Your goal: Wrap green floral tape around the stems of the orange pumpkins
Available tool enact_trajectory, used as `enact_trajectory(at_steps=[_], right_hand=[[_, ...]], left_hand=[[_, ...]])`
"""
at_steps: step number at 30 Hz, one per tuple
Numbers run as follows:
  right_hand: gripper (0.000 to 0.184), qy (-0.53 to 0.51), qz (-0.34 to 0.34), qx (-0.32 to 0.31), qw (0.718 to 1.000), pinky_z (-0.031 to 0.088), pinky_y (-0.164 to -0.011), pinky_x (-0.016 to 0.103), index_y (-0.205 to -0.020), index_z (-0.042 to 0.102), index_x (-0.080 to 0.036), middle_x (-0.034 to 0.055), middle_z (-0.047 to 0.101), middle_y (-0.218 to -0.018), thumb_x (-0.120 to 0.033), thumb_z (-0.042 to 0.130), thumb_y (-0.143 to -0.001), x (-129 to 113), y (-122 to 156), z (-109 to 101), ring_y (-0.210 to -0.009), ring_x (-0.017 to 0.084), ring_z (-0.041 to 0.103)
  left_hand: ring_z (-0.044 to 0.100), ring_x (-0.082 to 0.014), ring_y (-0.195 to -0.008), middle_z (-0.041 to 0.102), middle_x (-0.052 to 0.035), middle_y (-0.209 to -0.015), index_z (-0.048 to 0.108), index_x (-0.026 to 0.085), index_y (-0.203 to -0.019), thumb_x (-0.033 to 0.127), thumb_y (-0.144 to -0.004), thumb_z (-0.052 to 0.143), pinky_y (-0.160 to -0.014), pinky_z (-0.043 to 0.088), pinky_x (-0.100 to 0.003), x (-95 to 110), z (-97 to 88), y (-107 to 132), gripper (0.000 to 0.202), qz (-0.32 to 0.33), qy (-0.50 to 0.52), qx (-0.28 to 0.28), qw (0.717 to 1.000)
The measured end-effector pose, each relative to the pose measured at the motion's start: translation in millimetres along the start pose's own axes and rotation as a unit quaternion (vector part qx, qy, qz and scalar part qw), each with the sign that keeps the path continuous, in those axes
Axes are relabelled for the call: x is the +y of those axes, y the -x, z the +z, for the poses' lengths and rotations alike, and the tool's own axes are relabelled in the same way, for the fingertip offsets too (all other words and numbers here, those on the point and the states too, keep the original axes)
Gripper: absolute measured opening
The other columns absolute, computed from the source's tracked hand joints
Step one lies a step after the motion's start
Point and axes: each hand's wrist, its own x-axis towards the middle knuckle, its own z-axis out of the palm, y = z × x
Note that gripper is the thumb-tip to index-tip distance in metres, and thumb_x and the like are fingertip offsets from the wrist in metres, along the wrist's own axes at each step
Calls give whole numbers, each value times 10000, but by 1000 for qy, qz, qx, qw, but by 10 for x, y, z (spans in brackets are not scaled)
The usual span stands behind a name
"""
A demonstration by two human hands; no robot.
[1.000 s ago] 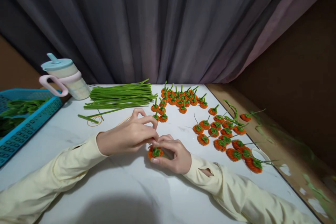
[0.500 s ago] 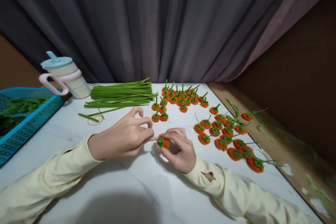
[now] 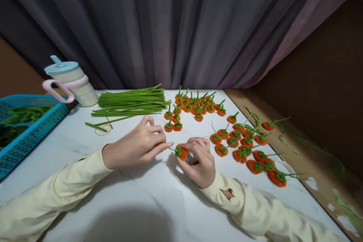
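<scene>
Between the fingertips of my right hand (image 3: 200, 160) is a small orange pipe-cleaner pumpkin (image 3: 182, 153) with a green top facing left. A thin green stem runs from that top toward my left hand (image 3: 138, 141). The thumb and forefinger of the left hand are pinched together at the stem's end. Both hands are held over the white marble-patterned table (image 3: 136, 204). Beyond the left hand lies a bundle of green pipe cleaners (image 3: 130, 102), with a loose green piece (image 3: 96, 127) and a rubber band (image 3: 103, 130) in front of it.
Several finished-looking pumpkins with upright thick stems (image 3: 195, 106) stand at the back. More pumpkins with thin wire stems (image 3: 241, 154) lie to the right. A tumbler (image 3: 70, 83) and a blue basket (image 3: 36, 132) of green pieces stand left. A dark curtain (image 3: 170, 26) hangs behind.
My right hand and the pumpkin have shifted slightly right, and the gap to my left fingertips has widened, showing more of the thin stem. My left hand has moved slightly right.
</scene>
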Motion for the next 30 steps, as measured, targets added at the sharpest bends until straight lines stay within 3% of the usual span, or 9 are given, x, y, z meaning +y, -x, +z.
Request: enact_trajectory(at_steps=[5,11,14,17,19,21,24,27,30], right_hand=[[129,-1,-8,5,1000,337,-720,362,-831,553,-201,0,630,-650,-178,642,-740,-2,8,-2,-689,185,560],[108,2,-18,3,1000,336,-722,361,-833,558,-195,3,637,-651,-199,633,-755,-1,20,9,-695,182,561],[95,0,-25,6,1000,333,-724,355,-829,565,-185,-3,628,-634,-192,628,-758,-9,15,11,-694,177,560],[87,-1,-33,1,999,329,-723,351,-835,570,-181,-4,628,-632,-179,617,-762,-14,7,7,-695,175,560],[79,0,-34,-6,999,326,-720,349,-831,573,-179,-3,628,-630,-183,615,-764,-10,4,6,-695,175,558],[66,2,-31,-16,999,323,-716,347,-819,574,-178,-2,624,-625,-190,611,-765,-1,6,8,-695,176,556],[51,-2,-26,-31,999,327,-717,342,-808,577,-176,-5,606,-615,-198,597,-766,18,15,19,-697,173,550],[56,-7,-21,-40,999,332,-727,340,-816,580,-176,-6,604,-629,-200,585,-767,32,22,30,-702,168,548],[62,-12,-22,-40,999,332,-727,339,-827,577,-176,-2,612,-647,-193,586,-767,31,21,35,-705,167,550]], left_hand=[[440,-76,-556,584,28,-607,536,138,-627,256,-952,385,-820,278,-322,-7,27,2,377,-27,73,2,997],[454,-48,-424,515,60,-368,491,131,-449,315,-932,429,-863,293,-305,0,23,-34,520,-94,176,-22,980],[422,-38,-340,466,54,-292,449,139,-368,389,-929,406,-865,331,-277,-11,12,-44,616,-153,225,-86,958],[386,-49,-263,409,50,-241,461,156,-354,457,-940,320,-692,411,-235,-67,28,-28,674,-221,311,-185,906],[413,-66,-268,429,38,-256,505,159,-385,479,-951,240,-590,408,-227,-114,37,-15,702,-235,338,-210,887],[513,-87,-386,543,18,-367,573,156,-470,481,-959,188,-642,405,-235,-144,18,-8,702,-199,299,-173,917],[613,-157,-783,684,-15,-708,626,167,-672,537,-921,313,-848,326,-309,-125,-69,3,544,-73,138,-69,985],[524,-226,-1074,681,-41,-848,596,173,-816,528,-856,491,-922,227,-376,-36,-150,27,372,44,16,-43,998],[504,-209,-1116,684,-50,-830,563,165,-802,311,-944,433,-909,220,-392,48,-142,55,242,105,-74,-25,991]])
